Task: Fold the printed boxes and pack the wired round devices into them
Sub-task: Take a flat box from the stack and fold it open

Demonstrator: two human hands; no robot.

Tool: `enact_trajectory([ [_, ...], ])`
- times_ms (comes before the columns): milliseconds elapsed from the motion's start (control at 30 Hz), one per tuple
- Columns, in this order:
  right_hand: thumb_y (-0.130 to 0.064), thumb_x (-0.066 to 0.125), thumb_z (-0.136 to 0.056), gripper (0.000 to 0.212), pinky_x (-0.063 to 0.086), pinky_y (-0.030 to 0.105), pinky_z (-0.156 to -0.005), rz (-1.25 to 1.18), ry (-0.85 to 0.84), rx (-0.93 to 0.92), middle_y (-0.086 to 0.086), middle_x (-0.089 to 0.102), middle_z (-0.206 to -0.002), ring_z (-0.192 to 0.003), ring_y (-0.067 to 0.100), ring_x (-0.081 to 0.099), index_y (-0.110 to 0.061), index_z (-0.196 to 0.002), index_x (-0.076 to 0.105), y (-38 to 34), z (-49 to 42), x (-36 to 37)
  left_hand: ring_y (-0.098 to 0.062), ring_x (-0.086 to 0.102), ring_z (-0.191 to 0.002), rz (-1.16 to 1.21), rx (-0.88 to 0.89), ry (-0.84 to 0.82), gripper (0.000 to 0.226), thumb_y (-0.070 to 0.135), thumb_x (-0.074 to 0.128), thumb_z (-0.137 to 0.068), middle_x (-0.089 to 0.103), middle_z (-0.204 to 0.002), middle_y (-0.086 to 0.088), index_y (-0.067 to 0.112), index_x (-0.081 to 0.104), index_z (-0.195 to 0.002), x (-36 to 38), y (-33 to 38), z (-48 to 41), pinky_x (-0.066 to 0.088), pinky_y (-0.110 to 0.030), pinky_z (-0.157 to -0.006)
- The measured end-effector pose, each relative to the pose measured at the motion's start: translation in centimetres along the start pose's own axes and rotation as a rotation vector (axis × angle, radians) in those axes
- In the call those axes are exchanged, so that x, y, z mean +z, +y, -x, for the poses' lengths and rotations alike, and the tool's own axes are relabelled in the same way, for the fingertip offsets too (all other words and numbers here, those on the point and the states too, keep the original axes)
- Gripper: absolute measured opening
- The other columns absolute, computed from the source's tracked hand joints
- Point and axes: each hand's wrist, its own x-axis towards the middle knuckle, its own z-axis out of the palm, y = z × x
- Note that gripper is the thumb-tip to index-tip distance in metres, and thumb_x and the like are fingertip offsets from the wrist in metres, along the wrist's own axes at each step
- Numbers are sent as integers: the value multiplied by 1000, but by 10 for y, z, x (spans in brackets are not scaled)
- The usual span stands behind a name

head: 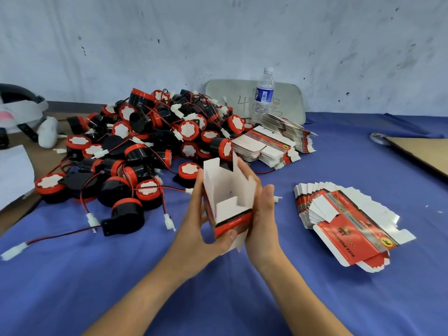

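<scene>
I hold a half-formed printed box (228, 197) upright over the blue cloth, its white inside showing and its top flaps standing open. My left hand (196, 224) grips its left side, thumb curled over the red lower front. My right hand (260, 209) presses flat against its right side, fingers straight. A large heap of black and red round devices (145, 146) with red and black wires lies behind and to the left. A fanned stack of flat printed boxes (344, 221) rests to the right, and another stack (274, 141) lies farther back.
A water bottle (264, 93) stands at the back by a grey board (286, 100). White paper (14, 170) and a headset-like object (19, 110) sit at the far left. A brown cardboard sheet (421, 151) lies at the right edge. A loose white connector (14, 251) trails near left.
</scene>
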Motion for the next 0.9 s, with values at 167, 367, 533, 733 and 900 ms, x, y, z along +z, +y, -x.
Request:
enact_trajectory([
  [167, -65, 49, -82, 44, 42, 58, -99, 246, -39, -47, 2, 62, -124, -116, 29, 57, -42, -116, 64, -1, 0, -4, -3, 60, -111, 58, -61, 58, 98, 28, 78, -63, 62, -118, 20, 20, 27, -145, -3, -11, 1, 53, -15, -77],
  [367, -67, 52, -82, 38, 48, 52, -92, 280, -48, -125, 11, 60, -117, -110, 33, 58, -39, -104, 68, -2, 1, -2, -11, 65, -105, 30, -75, 69, 93, 29, 80, -64, 66, -114, 11, 18, 32, -143, -6, -13, 0, 55, -19, -74],
  [533, -28, 57, -84, 18, 54, 28, -67, 134, -100, 93, -1, 70, -90, -82, 15, 66, -30, -98, 68, -2, -2, -11, -11, 64, -107, -7, -52, 35, 99, 33, 80, -61, 66, -115, 12, 19, 31, -146, -8, -10, -1, 53, -19, -78],
  [733, -14, 52, -76, 26, 54, 38, -75, 107, -177, 154, -2, 67, -102, -98, 23, 63, -25, -91, 71, -6, -4, -14, -11, 60, -114, -3, -17, 21, 102, 34, 80, -63, 62, -121, 16, 20, 27, -149, -10, -9, -1, 51, -17, -82],
  [900, -28, 55, -82, 21, 50, 40, -95, 218, -156, 29, -8, 55, -130, -121, 10, 53, -16, -85, 73, -5, -2, -12, -6, 59, -112, -10, 11, 31, 90, 30, 80, -67, 60, -122, 20, 37, 31, -142, -11, -6, -3, 51, -15, -80],
])
